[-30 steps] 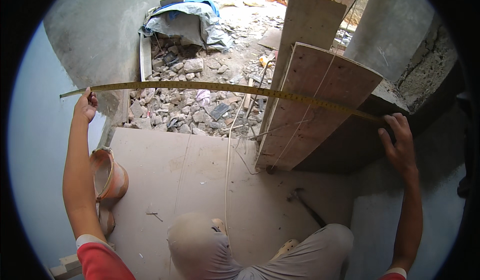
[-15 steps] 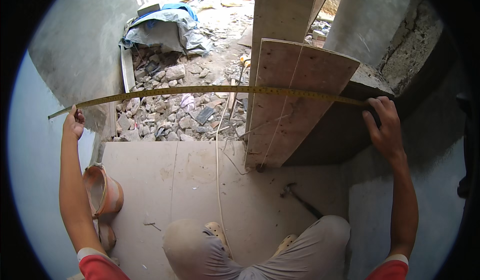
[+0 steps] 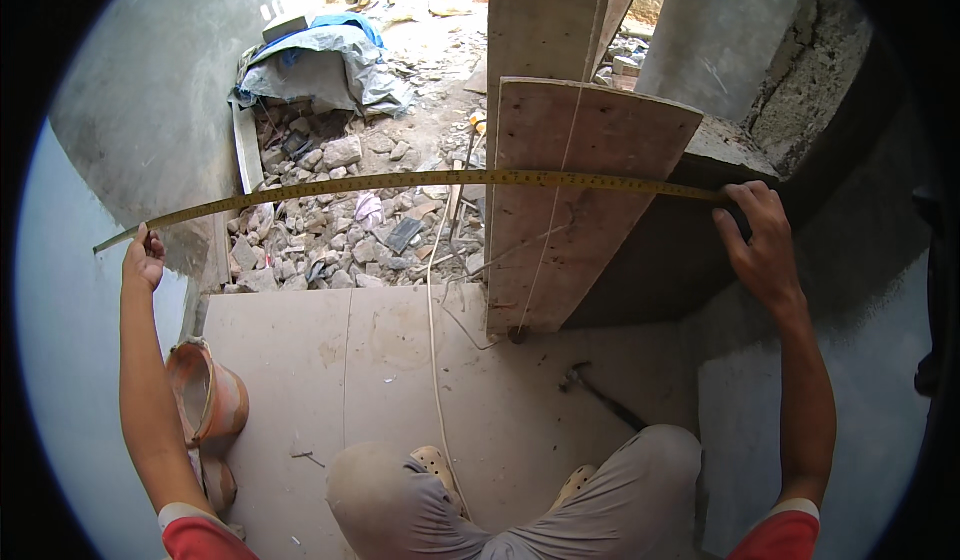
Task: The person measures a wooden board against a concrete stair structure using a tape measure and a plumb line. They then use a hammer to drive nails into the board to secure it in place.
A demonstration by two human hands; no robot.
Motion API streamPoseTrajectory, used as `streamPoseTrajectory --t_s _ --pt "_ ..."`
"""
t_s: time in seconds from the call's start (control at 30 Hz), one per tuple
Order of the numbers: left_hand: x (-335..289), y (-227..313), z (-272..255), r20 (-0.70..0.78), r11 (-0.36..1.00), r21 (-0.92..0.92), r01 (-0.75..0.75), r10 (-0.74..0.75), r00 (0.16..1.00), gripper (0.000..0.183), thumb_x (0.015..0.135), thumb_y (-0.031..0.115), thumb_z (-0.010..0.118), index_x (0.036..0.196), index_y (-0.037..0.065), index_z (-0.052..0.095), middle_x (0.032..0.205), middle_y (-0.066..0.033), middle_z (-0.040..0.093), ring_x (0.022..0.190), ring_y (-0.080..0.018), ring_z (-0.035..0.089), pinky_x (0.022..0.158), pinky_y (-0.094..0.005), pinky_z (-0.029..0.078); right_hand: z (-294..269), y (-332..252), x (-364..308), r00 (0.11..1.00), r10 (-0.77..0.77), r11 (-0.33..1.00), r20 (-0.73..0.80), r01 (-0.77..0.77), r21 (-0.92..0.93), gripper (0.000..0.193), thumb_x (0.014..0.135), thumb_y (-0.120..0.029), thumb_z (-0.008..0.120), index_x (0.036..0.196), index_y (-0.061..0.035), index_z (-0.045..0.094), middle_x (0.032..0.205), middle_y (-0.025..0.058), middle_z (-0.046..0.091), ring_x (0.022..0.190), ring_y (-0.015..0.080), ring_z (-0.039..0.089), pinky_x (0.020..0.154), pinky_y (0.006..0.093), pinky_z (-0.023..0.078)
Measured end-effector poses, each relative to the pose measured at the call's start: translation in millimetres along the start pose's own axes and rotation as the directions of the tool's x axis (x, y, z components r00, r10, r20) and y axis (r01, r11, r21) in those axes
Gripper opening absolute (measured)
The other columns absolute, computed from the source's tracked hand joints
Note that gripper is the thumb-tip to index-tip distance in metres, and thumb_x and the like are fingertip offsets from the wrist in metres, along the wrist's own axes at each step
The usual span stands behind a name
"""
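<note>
A yellow tape measure (image 3: 390, 181) is drawn out across the opening, its blade slightly bowed. My left hand (image 3: 145, 260) pinches the blade near its free end, which reaches the pale blue wall (image 3: 75, 290) on the left. At the blade's other end, my right hand (image 3: 762, 235) is closed around the tape's dark case, mostly hidden by the fingers, by the right wall. The blade passes in front of a tall wooden board (image 3: 600, 130) with a thin string running down it.
A hammer (image 3: 605, 397) lies on the tiled floor (image 3: 300, 360) before my right knee. Stained buckets (image 3: 225, 400) stand by the left wall. A white cable (image 3: 433, 350) crosses the floor. Rubble (image 3: 340, 250) and a tarp-covered heap (image 3: 320, 65) lie beyond the floor's edge.
The view has shifted slightly, moving the boards left in the picture. My right hand has turned a little, showing more of the dark case. The tape stays stretched between both hands.
</note>
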State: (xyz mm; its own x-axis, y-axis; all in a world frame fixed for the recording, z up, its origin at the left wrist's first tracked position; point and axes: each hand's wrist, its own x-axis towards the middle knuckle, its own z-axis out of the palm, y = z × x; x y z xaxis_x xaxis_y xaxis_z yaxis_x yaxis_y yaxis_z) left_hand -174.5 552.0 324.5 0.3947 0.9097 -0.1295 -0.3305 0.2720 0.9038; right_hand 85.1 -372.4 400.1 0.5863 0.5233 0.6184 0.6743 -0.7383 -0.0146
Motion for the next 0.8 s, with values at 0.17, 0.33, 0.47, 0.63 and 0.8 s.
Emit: streamPoseTrajectory --t_s 0.17,0.33,0.47,0.63,0.8 --pt "-0.7 -0.4 0.6 0.003 1.0 0.005 -0.005 0.005 1.0 0.018 0.097 0.021 0.074 0.099 0.007 0.064 0.084 -0.0034 0.066 0.072 -0.0119 0.064 0.059 -0.0207 0.055 1.4 0.8 0.2 1.0 0.004 1.0 -0.008 -0.004 0.001 0.028 0.089 -0.012 0.07 0.113 0.0018 0.066 0.107 0.0177 0.063 0.1 0.0358 0.059 0.089 0.0446 0.047" --pt "0.8 -0.3 0.8 -0.016 1.0 -0.001 -0.014 0.014 1.0 0.017 0.098 0.021 0.074 0.098 0.007 0.064 0.083 -0.0033 0.066 0.072 -0.0121 0.064 0.06 -0.0214 0.055 1.4 0.1 0.9 1.0 0.024 1.0 0.002 -0.024 -0.004 0.028 0.09 -0.012 0.07 0.114 0.0018 0.067 0.106 0.0173 0.063 0.1 0.0355 0.059 0.089 0.0444 0.047" --pt "2.1 0.1 -0.3 0.019 1.0 0.001 -0.008 0.008 1.0 0.017 0.098 0.021 0.074 0.098 0.007 0.064 0.083 -0.0034 0.066 0.071 -0.0123 0.064 0.06 -0.0217 0.056 1.2 1.2 0.2 1.0 0.017 1.0 0.008 -0.017 0.001 0.029 0.09 -0.012 0.07 0.114 0.0016 0.066 0.106 0.0172 0.063 0.099 0.0354 0.059 0.089 0.0442 0.047" --pt "0.6 -0.8 0.5 -0.014 1.0 0.002 -0.014 0.014 1.0 0.017 0.098 0.021 0.074 0.098 0.007 0.064 0.083 -0.0032 0.066 0.071 -0.0125 0.064 0.059 -0.0215 0.055 3.0 2.8 0.1 1.0 0.013 1.0 -0.007 -0.013 -0.012 0.028 0.089 -0.012 0.07 0.114 0.0016 0.067 0.106 0.0173 0.063 0.099 0.0355 0.059 0.089 0.0447 0.047" --pt "-15.4 10.2 4.3 0.061 0.999 -0.033 -0.011 0.013 0.998 0.016 0.097 0.019 0.074 0.094 0.007 0.064 0.083 -0.0031 0.066 0.073 -0.0126 0.064 0.059 -0.022 0.054 -13.1 -1.8 1.5 0.999 0.01 0.999 0.039 -0.011 0.03 0.027 0.089 -0.011 0.07 0.113 0.0005 0.067 0.106 0.0164 0.064 0.102 0.0348 0.061 0.091 0.0436 0.048"
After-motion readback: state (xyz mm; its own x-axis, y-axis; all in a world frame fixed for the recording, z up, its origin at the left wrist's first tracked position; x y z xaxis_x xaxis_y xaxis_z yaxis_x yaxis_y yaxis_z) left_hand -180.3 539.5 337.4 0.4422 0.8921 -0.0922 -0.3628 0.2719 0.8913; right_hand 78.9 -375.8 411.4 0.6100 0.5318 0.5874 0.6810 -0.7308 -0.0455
